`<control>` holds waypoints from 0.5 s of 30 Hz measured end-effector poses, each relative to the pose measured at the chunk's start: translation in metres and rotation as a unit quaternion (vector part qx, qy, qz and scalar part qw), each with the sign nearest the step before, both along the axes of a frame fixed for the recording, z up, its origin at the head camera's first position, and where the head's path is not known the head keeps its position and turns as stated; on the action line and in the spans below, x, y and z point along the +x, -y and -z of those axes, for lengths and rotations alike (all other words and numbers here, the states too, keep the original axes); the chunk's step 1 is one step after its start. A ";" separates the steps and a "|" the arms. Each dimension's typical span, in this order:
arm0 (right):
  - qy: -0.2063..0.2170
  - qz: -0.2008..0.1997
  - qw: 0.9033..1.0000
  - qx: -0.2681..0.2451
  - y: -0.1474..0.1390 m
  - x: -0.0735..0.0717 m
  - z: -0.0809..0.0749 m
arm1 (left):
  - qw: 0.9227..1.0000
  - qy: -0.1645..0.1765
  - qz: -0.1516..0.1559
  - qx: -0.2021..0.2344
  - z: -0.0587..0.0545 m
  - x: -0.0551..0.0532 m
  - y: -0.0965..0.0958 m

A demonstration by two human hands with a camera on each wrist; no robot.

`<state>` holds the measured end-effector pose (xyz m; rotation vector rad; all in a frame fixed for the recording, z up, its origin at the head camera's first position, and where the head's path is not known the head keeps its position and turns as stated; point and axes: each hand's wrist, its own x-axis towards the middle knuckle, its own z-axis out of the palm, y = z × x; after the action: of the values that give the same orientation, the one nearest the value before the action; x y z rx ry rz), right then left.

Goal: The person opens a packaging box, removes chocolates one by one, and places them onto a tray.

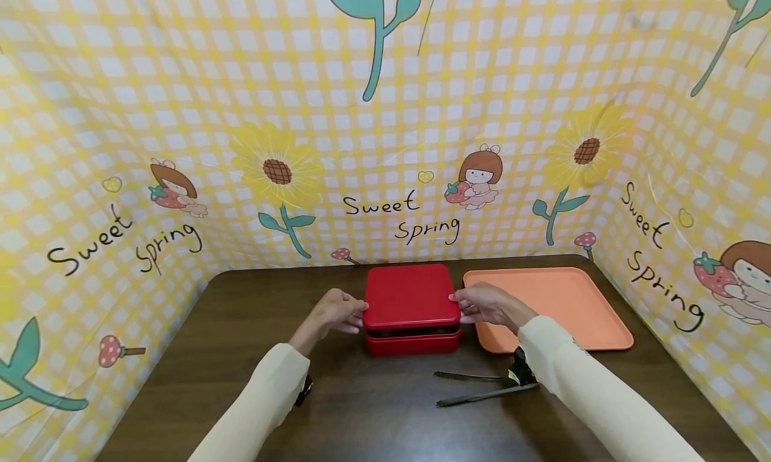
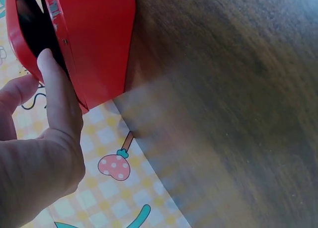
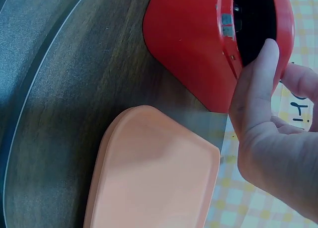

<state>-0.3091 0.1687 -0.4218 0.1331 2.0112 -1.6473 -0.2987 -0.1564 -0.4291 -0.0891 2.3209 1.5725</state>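
A red rectangular box (image 1: 412, 343) stands on the brown table, its red lid (image 1: 411, 294) lying over it with a dark gap along the front. At the lid's left edge, my left hand (image 1: 334, 311) pinches the rim, thumb outside and a fingertip tucked into the gap, as the left wrist view shows. My right hand (image 1: 489, 304) grips the opposite edge in the same way; in the right wrist view its fingertip (image 3: 270, 49) reaches under the lid. Inside, the box looks dark, and its contents are hidden.
An orange tray (image 1: 560, 308) lies right of the box, partly beneath my right hand in the head view. Dark tongs (image 1: 476, 398) with spread arms lie in front, beside my right wrist. A yellow checked cloth (image 1: 385, 147) hangs behind and along both sides of the table (image 1: 265, 315).
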 end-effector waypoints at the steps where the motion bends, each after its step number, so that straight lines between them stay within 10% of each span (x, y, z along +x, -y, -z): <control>1: 0.000 -0.002 1.000 -0.002 -0.001 0.000 -0.001 | 1.000 0.000 0.001 0.002 -0.001 0.000 0.000; 15: -0.029 -0.015 0.998 -0.056 -0.006 -0.003 -0.006 | 0.999 -0.033 0.022 0.017 -0.003 0.001 0.001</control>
<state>-0.3122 0.1745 -0.4160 0.0144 1.9467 -1.7593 -0.2975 -0.1577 -0.4258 0.0215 2.3288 1.6162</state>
